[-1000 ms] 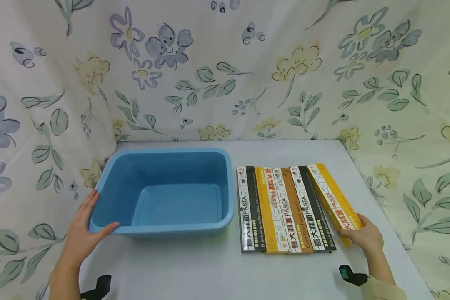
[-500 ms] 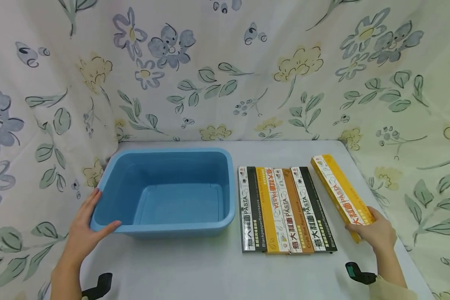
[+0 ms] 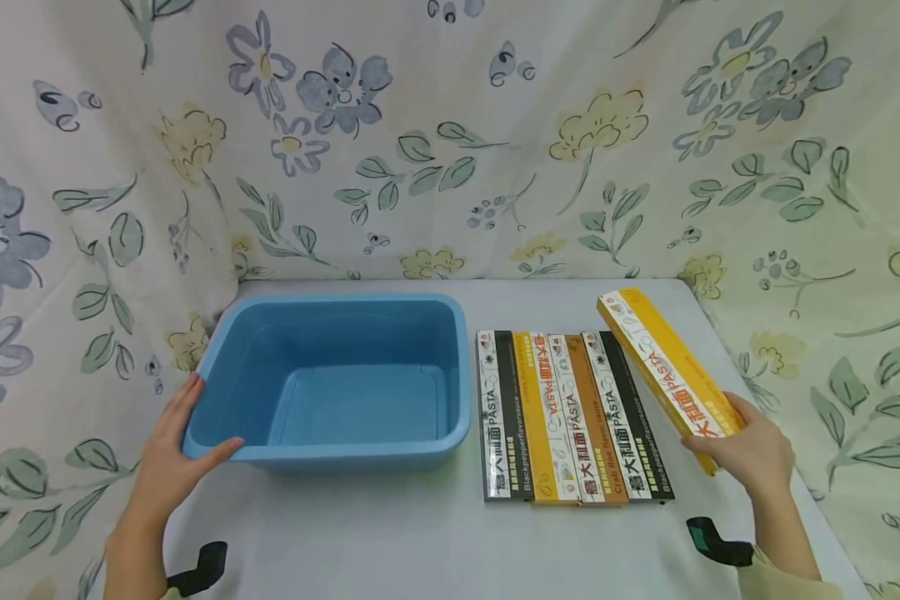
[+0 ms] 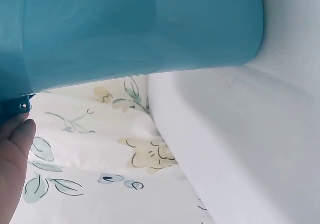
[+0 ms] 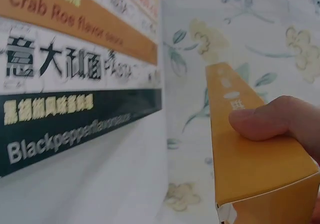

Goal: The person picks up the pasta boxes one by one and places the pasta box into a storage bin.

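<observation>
My right hand [image 3: 753, 446] grips the near end of a yellow and white pasta box [image 3: 667, 362], thumb on one side. In the right wrist view that pasta box [image 5: 260, 164] is raised, its far end pointing away. Left of it, several pasta boxes lie side by side: a black one [image 3: 633, 417] nearest, then a brown one [image 3: 598, 417], a yellow one [image 3: 532, 417] and another black one [image 3: 506, 417]. My left hand [image 3: 168, 458] rests spread on the near left corner of a blue plastic basin [image 3: 352, 454], thumb along the front rim. Part of this hand is hidden in the left wrist view.
The basin stands on a white table [image 3: 390, 542], left of the row of boxes, with a narrow gap between. A floral curtain [image 3: 450, 208] hangs behind the table and along both sides.
My right hand has drawn the yellow pasta box away from the row to the right and lifted it. Its far end then swung back leftward. The left hand stays at the basin.
</observation>
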A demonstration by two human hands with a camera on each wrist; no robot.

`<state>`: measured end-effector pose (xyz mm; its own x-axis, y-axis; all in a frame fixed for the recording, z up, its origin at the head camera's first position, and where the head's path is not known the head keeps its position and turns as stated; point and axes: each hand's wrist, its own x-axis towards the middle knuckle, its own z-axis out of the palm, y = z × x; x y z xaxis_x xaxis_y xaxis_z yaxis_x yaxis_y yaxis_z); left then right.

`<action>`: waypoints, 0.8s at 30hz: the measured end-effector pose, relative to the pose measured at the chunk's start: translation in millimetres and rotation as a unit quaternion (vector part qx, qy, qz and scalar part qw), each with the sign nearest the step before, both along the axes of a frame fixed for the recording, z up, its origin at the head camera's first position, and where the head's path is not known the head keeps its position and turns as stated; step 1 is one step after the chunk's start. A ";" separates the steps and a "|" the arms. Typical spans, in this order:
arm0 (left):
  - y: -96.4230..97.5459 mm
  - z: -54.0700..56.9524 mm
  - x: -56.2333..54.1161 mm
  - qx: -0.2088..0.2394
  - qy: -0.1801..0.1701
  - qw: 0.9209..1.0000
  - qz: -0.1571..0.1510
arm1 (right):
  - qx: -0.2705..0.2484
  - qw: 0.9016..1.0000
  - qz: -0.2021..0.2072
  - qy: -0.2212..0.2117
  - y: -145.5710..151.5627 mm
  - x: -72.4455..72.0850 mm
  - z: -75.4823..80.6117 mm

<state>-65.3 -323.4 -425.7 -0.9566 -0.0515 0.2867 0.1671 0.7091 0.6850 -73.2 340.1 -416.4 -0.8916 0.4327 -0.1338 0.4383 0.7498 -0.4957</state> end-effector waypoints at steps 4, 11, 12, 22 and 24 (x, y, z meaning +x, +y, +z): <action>0.3 0.3 0.0 0.000 -0.001 1.000 0.000 | 0.004 1.000 0.020 0.013 -10.3 1.6 9.9; 0.7 0.2 0.7 0.001 -0.001 1.000 0.005 | 0.002 0.997 0.059 0.053 -30.8 0.8 26.3; 0.8 0.3 0.7 0.002 -0.001 1.000 0.005 | 0.002 0.996 0.065 0.059 -33.8 0.3 28.2; 1.4 -0.2 0.5 0.009 0.000 1.000 0.007 | 0.003 0.989 0.117 0.091 -60.3 -2.0 43.2; 1.4 0.1 0.7 0.011 0.001 1.000 0.010 | 0.003 0.987 0.129 0.095 -65.7 -3.5 46.0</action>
